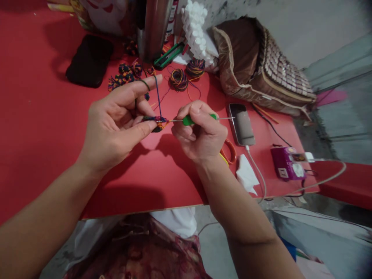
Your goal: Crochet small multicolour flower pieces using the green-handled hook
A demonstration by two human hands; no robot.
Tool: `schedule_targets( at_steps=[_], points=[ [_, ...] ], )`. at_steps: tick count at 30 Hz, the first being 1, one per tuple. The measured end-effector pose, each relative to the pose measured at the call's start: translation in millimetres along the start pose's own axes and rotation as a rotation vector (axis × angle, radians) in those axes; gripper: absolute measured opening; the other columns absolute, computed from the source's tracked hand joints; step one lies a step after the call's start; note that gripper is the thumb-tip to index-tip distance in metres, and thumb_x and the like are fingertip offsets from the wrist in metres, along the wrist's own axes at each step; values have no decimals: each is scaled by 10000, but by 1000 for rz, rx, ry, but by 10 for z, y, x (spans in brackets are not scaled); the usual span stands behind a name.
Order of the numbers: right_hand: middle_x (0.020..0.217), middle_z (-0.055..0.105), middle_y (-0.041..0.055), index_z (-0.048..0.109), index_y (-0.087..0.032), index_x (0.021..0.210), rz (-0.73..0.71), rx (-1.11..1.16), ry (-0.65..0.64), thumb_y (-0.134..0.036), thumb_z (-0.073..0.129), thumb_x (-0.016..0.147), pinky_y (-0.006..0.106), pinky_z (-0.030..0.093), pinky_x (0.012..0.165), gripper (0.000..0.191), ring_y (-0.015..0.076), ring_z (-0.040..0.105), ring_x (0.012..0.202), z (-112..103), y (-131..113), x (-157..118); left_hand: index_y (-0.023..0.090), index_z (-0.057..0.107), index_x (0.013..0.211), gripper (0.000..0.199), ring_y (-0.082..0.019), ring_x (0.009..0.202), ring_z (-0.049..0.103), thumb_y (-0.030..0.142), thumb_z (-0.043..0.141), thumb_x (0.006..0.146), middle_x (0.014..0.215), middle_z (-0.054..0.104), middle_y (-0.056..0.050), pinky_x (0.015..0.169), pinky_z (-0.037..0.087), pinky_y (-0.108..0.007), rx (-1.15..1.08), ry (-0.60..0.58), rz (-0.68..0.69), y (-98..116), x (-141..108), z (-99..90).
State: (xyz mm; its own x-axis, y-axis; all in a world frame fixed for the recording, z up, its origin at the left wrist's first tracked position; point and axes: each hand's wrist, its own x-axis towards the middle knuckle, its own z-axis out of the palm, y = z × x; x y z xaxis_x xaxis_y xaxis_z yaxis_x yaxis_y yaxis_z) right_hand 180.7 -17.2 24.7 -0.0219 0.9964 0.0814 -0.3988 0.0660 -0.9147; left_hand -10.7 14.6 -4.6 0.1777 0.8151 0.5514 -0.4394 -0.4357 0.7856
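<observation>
Between the thumb and fingers of my left hand [113, 120] is pinched a small multicoloured crochet piece [158, 123]. Dark yarn [158, 97] loops over my raised left index finger and runs down to the piece. My right hand [200, 128] is closed around the green grip of a crochet hook [188, 119]. The hook's thin metal shaft points left and its tip meets the edge of the crochet piece; another thin metal end sticks out to the right of the grip. Exactly how the tip sits in the stitches is too small to tell.
Behind my hands lie yarn balls [178, 79], crocheted pieces [124, 75], a green box cutter [168, 55] and a metal tumbler [157, 31]. A dark phone [89, 61] is at left. Rightward are a charging phone [241, 124], scissors [230, 151], a purple box [286, 162] and a brown bag [247, 54].
</observation>
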Motion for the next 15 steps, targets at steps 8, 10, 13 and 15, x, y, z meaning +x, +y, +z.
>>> schedule_targets(
  at_steps=[8, 10, 13, 15],
  points=[
    [473, 493, -113, 729, -223, 740, -55, -13, 59, -597, 970, 937, 200, 160, 402, 487, 27, 187, 385, 36, 7, -9, 258, 923, 1406, 611, -68, 744, 622, 48, 981, 835, 883, 733, 29, 614, 512, -136, 57, 32, 107, -131, 6, -7],
    [480, 498, -112, 722, -226, 749, -61, -27, 70, -649, 965, 933, 204, 169, 400, 522, 31, 199, 385, 35, 13, -7, 281, 907, 1443, 638, -65, 745, 645, 49, 973, 852, 902, 757, 39, 616, 531, -135, 85, 21, 91, -128, 1, -21],
    [479, 471, -118, 701, -231, 756, -66, -46, 80, -722, 954, 916, 213, 190, 399, 575, 34, 202, 382, 44, 9, -1, 288, 884, 1487, 673, -72, 797, 689, 45, 965, 864, 967, 797, 30, 631, 542, -135, 104, 14, 76, -97, -7, -28],
    [475, 468, -115, 697, -228, 748, -65, -54, 99, -727, 960, 902, 218, 187, 399, 584, 32, 197, 386, 58, 1, -3, 274, 878, 1496, 681, -81, 791, 681, 70, 999, 858, 959, 793, 24, 628, 543, -148, 103, 20, 68, -52, -11, -17]
  ],
)
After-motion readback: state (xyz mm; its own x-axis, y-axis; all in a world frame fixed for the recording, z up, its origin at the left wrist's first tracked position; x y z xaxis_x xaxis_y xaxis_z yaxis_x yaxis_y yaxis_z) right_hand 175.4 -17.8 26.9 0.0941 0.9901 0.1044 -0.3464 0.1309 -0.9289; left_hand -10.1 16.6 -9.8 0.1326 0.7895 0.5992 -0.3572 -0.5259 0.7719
